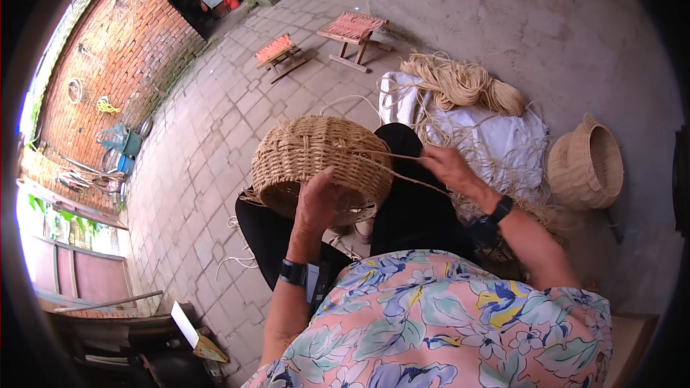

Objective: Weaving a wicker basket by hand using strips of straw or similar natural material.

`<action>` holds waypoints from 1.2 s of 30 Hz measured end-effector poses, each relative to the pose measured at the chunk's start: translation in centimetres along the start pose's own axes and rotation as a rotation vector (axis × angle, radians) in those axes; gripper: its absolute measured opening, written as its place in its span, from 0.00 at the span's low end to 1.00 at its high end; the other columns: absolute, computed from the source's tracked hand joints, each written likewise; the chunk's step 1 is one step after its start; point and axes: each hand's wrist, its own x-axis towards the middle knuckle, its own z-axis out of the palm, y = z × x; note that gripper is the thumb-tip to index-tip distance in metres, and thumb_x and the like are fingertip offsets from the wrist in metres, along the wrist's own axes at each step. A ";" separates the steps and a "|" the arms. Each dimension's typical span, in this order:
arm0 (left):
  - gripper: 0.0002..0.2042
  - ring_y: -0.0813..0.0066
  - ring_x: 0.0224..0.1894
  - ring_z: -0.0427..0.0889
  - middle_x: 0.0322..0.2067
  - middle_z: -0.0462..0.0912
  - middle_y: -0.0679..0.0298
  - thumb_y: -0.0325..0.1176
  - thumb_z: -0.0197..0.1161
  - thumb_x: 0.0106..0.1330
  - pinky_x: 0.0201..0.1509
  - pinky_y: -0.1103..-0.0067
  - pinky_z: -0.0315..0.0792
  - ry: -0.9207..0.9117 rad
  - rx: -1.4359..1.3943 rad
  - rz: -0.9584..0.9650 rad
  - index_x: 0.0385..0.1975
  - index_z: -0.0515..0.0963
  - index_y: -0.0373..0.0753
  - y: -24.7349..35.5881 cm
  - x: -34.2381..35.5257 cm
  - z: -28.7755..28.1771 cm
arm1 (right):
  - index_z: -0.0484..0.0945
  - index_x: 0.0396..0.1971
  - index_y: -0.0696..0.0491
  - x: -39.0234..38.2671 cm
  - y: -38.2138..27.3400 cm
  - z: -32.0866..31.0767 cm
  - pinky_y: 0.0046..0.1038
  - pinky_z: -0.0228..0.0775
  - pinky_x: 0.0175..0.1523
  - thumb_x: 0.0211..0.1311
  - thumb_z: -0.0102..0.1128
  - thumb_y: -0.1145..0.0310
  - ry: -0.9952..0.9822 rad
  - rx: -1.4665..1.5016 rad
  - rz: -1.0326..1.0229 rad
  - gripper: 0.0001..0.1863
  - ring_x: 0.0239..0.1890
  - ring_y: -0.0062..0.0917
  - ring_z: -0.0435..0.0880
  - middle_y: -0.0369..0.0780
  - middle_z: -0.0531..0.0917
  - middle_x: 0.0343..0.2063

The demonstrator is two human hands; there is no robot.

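A round woven straw basket [316,151] rests tilted over my knees in black trousers, its opening toward me. My left hand [316,201] grips its near rim from below, thumb on the weave. At the basket's right, my right hand [442,167] is closed on a strand of straw cord [402,154] that runs from the weave. Another strand [410,177] slants from the basket down under that hand. Bundles of pale cord [467,86] lie on a white sack [503,147] beyond my right hand, with loose strands trailing over it.
A finished-looking woven basket [582,172] sits at the right beside a plastered wall [546,14]. Two low wooden stools [352,26] with red woven seats stand ahead on the paving. A brick wall [108,43], with buckets [126,144] along it, runs down the left.
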 end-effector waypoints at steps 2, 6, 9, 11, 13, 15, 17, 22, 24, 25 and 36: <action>0.20 0.65 0.48 0.77 0.45 0.78 0.57 0.35 0.57 0.61 0.54 0.67 0.70 -0.011 -0.010 0.003 0.50 0.70 0.30 0.1 -0.1 0.0 | 0.74 0.28 0.55 -4.3 7.5 -2.7 0.38 0.67 0.32 0.61 0.51 0.61 0.042 -0.306 0.232 0.12 0.27 0.43 0.77 0.49 0.77 0.22; 0.19 0.67 0.47 0.77 0.45 0.78 0.59 0.36 0.58 0.61 0.55 0.68 0.69 -0.020 0.001 -0.008 0.49 0.71 0.31 0.0 0.0 -0.4 | 0.77 0.27 0.55 -8.9 13.1 -5.7 0.39 0.68 0.37 0.57 0.54 0.57 -0.126 -0.563 0.379 0.15 0.30 0.43 0.78 0.48 0.79 0.25; 0.19 0.69 0.48 0.76 0.46 0.78 0.59 0.37 0.58 0.62 0.56 0.68 0.67 -0.033 -0.020 -0.019 0.49 0.71 0.32 0.0 0.0 -0.3 | 0.77 0.31 0.56 -4.1 8.3 -3.0 0.36 0.69 0.39 0.56 0.56 0.61 0.068 -0.329 0.113 0.13 0.33 0.40 0.79 0.46 0.79 0.29; 0.19 0.69 0.49 0.76 0.47 0.77 0.59 0.37 0.58 0.62 0.57 0.68 0.67 -0.028 -0.016 -0.028 0.49 0.71 0.32 -0.2 0.0 -0.5 | 0.76 0.33 0.59 -0.2 0.0 -1.1 0.32 0.69 0.40 0.57 0.59 0.66 0.123 -0.092 0.014 0.11 0.33 0.34 0.79 0.45 0.79 0.29; 0.20 0.67 0.52 0.74 0.48 0.77 0.59 0.37 0.58 0.62 0.59 0.67 0.65 -0.040 -0.006 -0.027 0.51 0.70 0.31 -0.3 0.2 -0.6 | 0.75 0.34 0.59 2.1 -4.9 0.3 0.27 0.70 0.40 0.60 0.57 0.67 0.054 0.092 -0.084 0.10 0.32 0.30 0.80 0.43 0.80 0.29; 0.21 0.66 0.53 0.73 0.48 0.76 0.59 0.37 0.58 0.61 0.60 0.67 0.65 -0.075 0.015 -0.037 0.52 0.69 0.31 0.0 -0.1 0.2 | 0.74 0.32 0.59 3.0 -7.2 1.7 0.24 0.69 0.36 0.61 0.57 0.67 0.035 0.219 -0.143 0.10 0.29 0.20 0.78 0.38 0.79 0.25; 0.22 0.65 0.54 0.73 0.49 0.76 0.58 0.36 0.58 0.61 0.61 0.66 0.64 -0.106 0.035 -0.044 0.53 0.68 0.31 0.1 -0.5 0.2 | 0.74 0.30 0.58 3.2 -8.1 1.9 0.24 0.68 0.33 0.60 0.57 0.67 -0.052 0.312 -0.069 0.09 0.28 0.16 0.76 0.35 0.78 0.22; 0.23 0.59 0.57 0.70 0.53 0.73 0.57 0.32 0.58 0.58 0.61 0.64 0.63 -0.203 -0.082 -0.117 0.55 0.68 0.38 -1.2 -0.2 -4.1 | 0.75 0.27 0.58 0.6 0.3 1.5 0.30 0.67 0.29 0.57 0.58 0.69 0.175 0.078 0.044 0.08 0.20 0.27 0.75 0.44 0.76 0.18; 0.21 0.57 0.55 0.72 0.51 0.74 0.56 0.32 0.58 0.60 0.60 0.65 0.64 -0.243 0.616 0.005 0.54 0.69 0.37 -1.2 0.3 -3.7 | 0.73 0.23 0.58 -1.7 9.6 0.9 0.35 0.66 0.26 0.54 0.57 0.67 0.332 -0.150 0.273 0.09 0.19 0.29 0.75 0.45 0.76 0.17; 0.20 0.56 0.53 0.74 0.50 0.76 0.56 0.33 0.57 0.61 0.58 0.65 0.65 -0.272 1.313 0.135 0.53 0.69 0.35 -1.3 0.8 -3.4 | 0.72 0.21 0.57 -3.7 14.7 0.2 0.33 0.63 0.24 0.54 0.55 0.67 0.395 -0.117 0.384 0.09 0.17 0.28 0.72 0.43 0.75 0.16; 0.20 0.58 0.51 0.73 0.49 0.75 0.54 0.27 0.60 0.57 0.55 0.68 0.66 -0.206 1.585 0.462 0.51 0.70 0.35 -3.3 2.1 -3.0 | 0.75 0.37 0.51 2.8 -6.6 0.2 0.13 0.54 0.21 0.59 0.55 0.67 0.078 0.993 0.275 0.08 0.19 0.08 0.62 0.26 0.68 0.21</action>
